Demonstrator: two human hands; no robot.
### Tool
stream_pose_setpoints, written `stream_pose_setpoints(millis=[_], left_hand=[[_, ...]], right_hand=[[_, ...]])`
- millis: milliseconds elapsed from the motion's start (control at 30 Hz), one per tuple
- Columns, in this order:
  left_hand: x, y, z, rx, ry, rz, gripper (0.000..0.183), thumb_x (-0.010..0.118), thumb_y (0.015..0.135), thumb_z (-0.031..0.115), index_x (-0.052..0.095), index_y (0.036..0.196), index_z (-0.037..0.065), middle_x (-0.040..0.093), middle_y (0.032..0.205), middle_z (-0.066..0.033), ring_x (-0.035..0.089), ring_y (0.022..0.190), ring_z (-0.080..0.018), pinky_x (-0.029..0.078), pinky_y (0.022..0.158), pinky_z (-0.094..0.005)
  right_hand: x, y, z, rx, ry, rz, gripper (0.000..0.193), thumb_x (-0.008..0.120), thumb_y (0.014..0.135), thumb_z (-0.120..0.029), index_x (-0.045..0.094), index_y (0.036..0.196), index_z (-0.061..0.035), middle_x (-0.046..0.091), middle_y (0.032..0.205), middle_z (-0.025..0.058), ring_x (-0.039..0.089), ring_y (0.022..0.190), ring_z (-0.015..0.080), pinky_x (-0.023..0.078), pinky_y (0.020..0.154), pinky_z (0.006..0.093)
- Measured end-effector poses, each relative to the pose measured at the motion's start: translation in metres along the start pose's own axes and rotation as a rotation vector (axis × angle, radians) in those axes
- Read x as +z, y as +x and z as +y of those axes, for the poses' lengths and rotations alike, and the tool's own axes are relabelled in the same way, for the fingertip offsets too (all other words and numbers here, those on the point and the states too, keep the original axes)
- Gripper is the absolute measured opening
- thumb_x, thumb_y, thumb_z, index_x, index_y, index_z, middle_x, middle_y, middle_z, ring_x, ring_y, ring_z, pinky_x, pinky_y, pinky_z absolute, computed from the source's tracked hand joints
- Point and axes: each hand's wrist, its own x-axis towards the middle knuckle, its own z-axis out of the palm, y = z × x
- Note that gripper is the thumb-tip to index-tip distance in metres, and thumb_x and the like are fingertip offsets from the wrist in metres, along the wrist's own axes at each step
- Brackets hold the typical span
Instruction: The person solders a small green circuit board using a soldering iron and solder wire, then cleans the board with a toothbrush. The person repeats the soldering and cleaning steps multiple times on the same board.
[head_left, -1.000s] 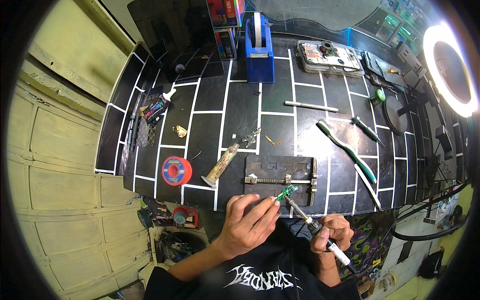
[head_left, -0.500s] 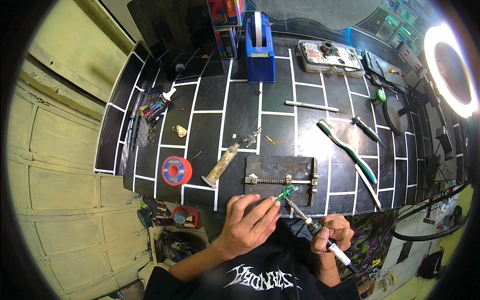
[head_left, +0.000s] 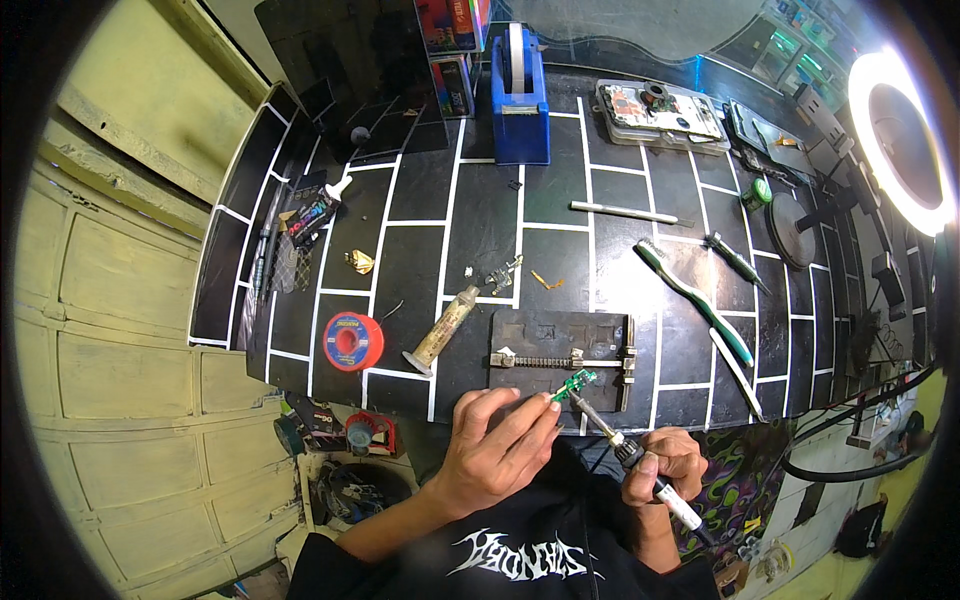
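Pinched between the fingers of my left hand (head_left: 500,445) is a small green circuit board (head_left: 574,384), held up over the near edge of the table. My right hand (head_left: 665,468) is closed around a soldering iron (head_left: 630,455) with a black-and-white handle. Its metal tip points up and left and meets the board's lower right side; whether it touches is too small to tell. Just beyond the board lies a dark board holder (head_left: 540,335) with a spring-loaded metal clamp bar. Left of that rests a worn metal tube (head_left: 441,330) with a plunger-like end.
Left of the tube is a red solder spool (head_left: 367,342). A green-and-white toothbrush (head_left: 695,300), a screwdriver (head_left: 736,262) and a thin silver rod (head_left: 623,212) lie to the right. A blue tape dispenser (head_left: 521,130) stands at the back. A ring light (head_left: 897,140) glows at upper right.
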Motion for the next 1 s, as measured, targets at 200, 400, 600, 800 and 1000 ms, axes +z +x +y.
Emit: stream_pose_setpoints(millis=[200,400,600,800,1000], left_hand=[[-0.001,0.001,0.0,0.002,0.003,-0.003,0.033,0.078,0.082,0.014,0.074,0.114,0.005,0.067,0.122,-0.0034,0.053,0.11,-0.027,0.045,0.088,-0.0418],[0.0,0.0,0.0,0.0,0.0,0.001,0.033,0.078,0.081,0.014,0.075,0.113,0.005,0.067,0.122,-0.0034,0.054,0.111,-0.0272,0.046,0.088,-0.0421],[0.0,0.0,-0.001,0.001,-0.014,0.003,0.034,0.078,0.081,0.013,0.074,0.114,0.005,0.067,0.123,-0.0036,0.054,0.111,-0.0276,0.046,0.088,-0.0428],[-0.001,0.0,-0.002,0.024,-0.005,0.003,0.036,0.08,0.079,0.013,0.075,0.114,0.005,0.067,0.123,-0.0044,0.054,0.11,-0.0282,0.046,0.089,-0.0432],[-0.006,0.0,-0.01,0.081,-0.033,-0.043,0.038,0.081,0.079,0.015,0.073,0.115,0.003,0.067,0.127,-0.0068,0.054,0.115,-0.0301,0.047,0.09,-0.0435]], right_hand=[[-0.001,0.003,-0.001,0.031,0.008,0.039,0.019,0.055,0.084,0.001,0.037,0.087,-0.0056,0.045,0.051,0.0033,0.046,0.041,0.0149,0.049,0.047,0.0303],[0.001,0.003,-0.005,0.149,0.075,0.217,0.025,0.06,0.085,-0.005,0.037,0.075,-0.0069,0.046,0.054,0.0051,0.046,0.045,0.0132,0.047,0.046,0.0287],[-0.006,0.024,-0.002,0.196,0.08,0.205,0.026,0.064,0.083,-0.003,0.041,0.071,-0.0053,0.051,0.057,0.0063,0.052,0.047,0.0144,0.044,0.046,0.027],[-0.021,0.046,0.009,0.384,-0.075,0.016,0.035,0.074,0.083,-0.02,0.047,0.065,-0.0079,0.057,0.058,0.0051,0.054,0.051,0.0128,0.042,0.051,0.0264],[-0.024,0.08,0.02,0.652,0.369,-0.099,0.032,0.07,0.087,-0.008,0.041,0.073,-0.0064,0.05,0.053,0.0033,0.045,0.04,0.0073,0.032,0.037,0.0235]])
